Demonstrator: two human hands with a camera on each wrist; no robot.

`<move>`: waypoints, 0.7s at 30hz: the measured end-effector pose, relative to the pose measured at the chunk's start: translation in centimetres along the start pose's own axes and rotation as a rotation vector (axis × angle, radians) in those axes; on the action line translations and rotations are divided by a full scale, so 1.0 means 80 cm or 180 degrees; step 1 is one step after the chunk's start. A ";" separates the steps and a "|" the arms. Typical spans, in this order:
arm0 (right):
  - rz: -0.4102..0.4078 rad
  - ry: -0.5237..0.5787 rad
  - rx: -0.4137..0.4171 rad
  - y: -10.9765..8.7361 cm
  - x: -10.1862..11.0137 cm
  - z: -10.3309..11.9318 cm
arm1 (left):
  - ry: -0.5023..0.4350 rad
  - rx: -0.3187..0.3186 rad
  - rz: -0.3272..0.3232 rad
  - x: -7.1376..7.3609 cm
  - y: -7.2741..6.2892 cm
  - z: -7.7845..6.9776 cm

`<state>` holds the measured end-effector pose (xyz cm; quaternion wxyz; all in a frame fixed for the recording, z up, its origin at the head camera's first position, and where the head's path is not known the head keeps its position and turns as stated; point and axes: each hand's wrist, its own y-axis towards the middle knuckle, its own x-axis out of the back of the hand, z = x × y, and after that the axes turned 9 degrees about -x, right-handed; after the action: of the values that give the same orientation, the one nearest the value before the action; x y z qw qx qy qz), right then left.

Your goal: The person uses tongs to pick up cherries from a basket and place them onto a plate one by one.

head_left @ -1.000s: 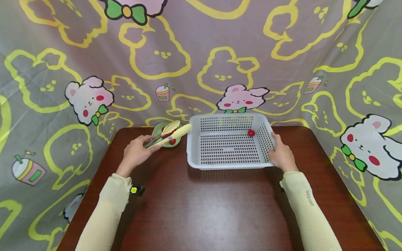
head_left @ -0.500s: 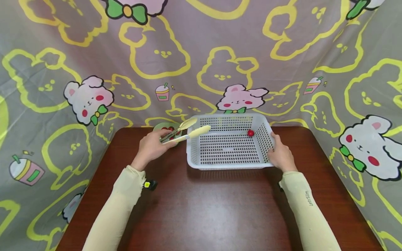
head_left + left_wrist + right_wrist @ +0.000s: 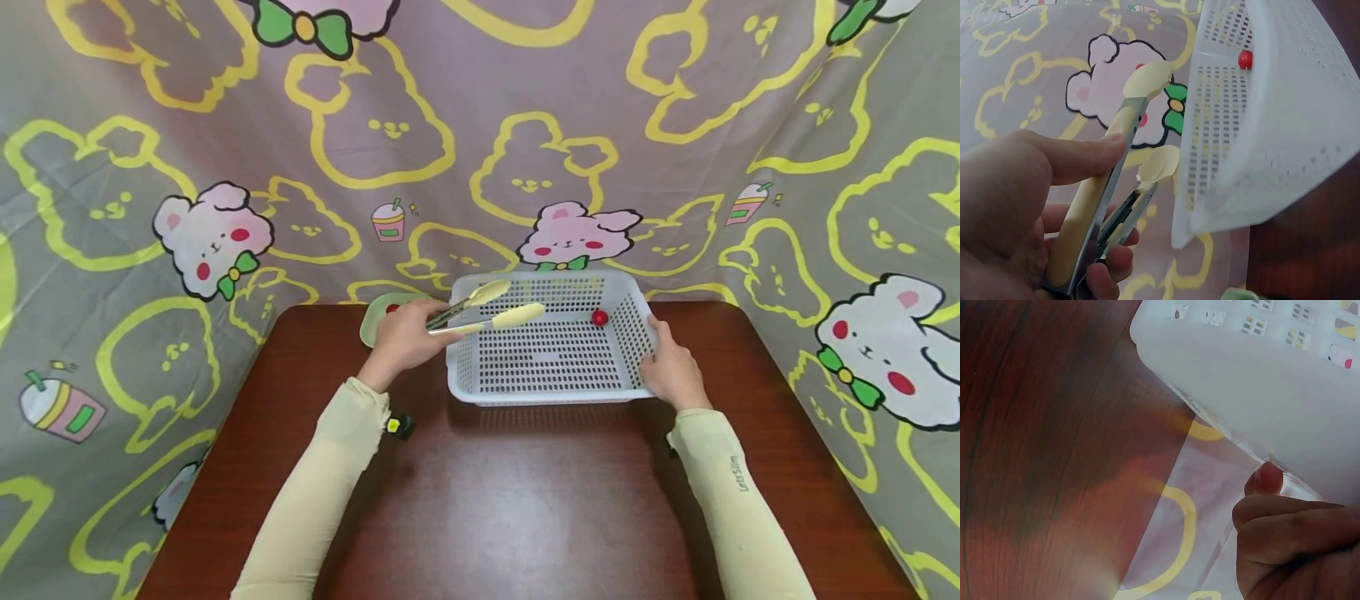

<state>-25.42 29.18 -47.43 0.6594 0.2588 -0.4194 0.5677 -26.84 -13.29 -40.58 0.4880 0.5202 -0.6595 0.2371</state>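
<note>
My left hand (image 3: pixel 405 337) holds a pair of tongs (image 3: pixel 1088 212) with cream-coloured tips and metal arms. The tongs' tips stand apart over the left side of the white plastic basket (image 3: pixel 551 397), and nothing shows between them. Inside the basket, near its far right corner, lies one cherry tomato (image 3: pixel 599 317). On the basket's right rim my right hand (image 3: pixel 672 367) has its grip; the right wrist view shows curled fingers (image 3: pixel 1297 531) against the basket's side. Behind my left hand is a green plate (image 3: pixel 370 325), partly hidden, with a bit of red fruit (image 3: pixel 392 308) showing.
The dark brown wooden table (image 3: pixel 510 508) stretches toward me in front of the basket. A patterned curtain (image 3: pixel 465 150) hangs close behind the table's back edge and along both sides.
My left hand has carried the tongs rightward from over the green plate to above the basket's left side. The right hand, basket and cherry tomato inside it stay in place.
</note>
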 end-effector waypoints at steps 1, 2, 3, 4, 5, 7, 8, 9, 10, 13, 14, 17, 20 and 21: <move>0.0008 0.0004 0.0004 0.000 0.001 -0.001 | 0.0035 0.0005 0.0029 -0.002 0.004 -0.005; 0.0020 0.0010 0.0004 0.000 0.001 -0.001 | 0.0095 -0.0003 0.0059 -0.004 0.009 -0.009; 0.0031 0.0017 0.0000 0.001 0.002 -0.002 | 0.0135 -0.0015 0.0083 -0.006 0.013 -0.014; 0.0039 0.0023 0.0001 0.000 0.002 -0.002 | 0.0164 -0.0028 0.0110 -0.008 0.018 -0.019; 0.0038 0.0015 0.0004 0.001 0.002 -0.003 | 0.0204 -0.0049 0.0133 -0.011 0.023 -0.024; 0.0028 0.0006 0.0002 0.001 0.001 -0.004 | 0.0283 -0.0088 0.0173 -0.015 0.033 -0.033; 0.0014 -0.0001 0.0002 0.001 0.000 -0.005 | 0.0310 -0.0112 0.0197 -0.018 0.038 -0.037; -0.0002 -0.0007 0.0005 0.000 -0.001 -0.005 | 0.0339 -0.0127 0.0222 -0.021 0.043 -0.041; -0.0014 -0.0010 0.0010 0.000 -0.001 -0.005 | 0.0367 -0.0133 0.0258 -0.024 0.048 -0.045; -0.0043 -0.0016 0.0014 0.001 -0.002 -0.005 | 0.0432 -0.0163 0.0353 -0.033 0.061 -0.056; -0.0049 -0.0015 0.0012 0.001 -0.002 -0.005 | 0.0450 -0.0170 0.0390 -0.036 0.066 -0.059; -0.0044 0.0010 0.0000 0.002 -0.001 -0.005 | 0.0507 -0.0175 0.0501 -0.044 0.078 -0.069; -0.0035 0.0037 0.0003 0.002 -0.002 -0.004 | 0.0576 -0.0105 0.0625 -0.053 0.091 -0.076; -0.0028 0.0047 0.0004 0.002 -0.002 -0.003 | 0.0613 -0.0082 0.0675 -0.056 0.095 -0.078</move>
<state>-25.49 29.33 -47.73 0.6648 0.2569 -0.4131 0.5670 -31.41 -3.48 -40.54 0.5279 0.4162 -0.6638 0.3277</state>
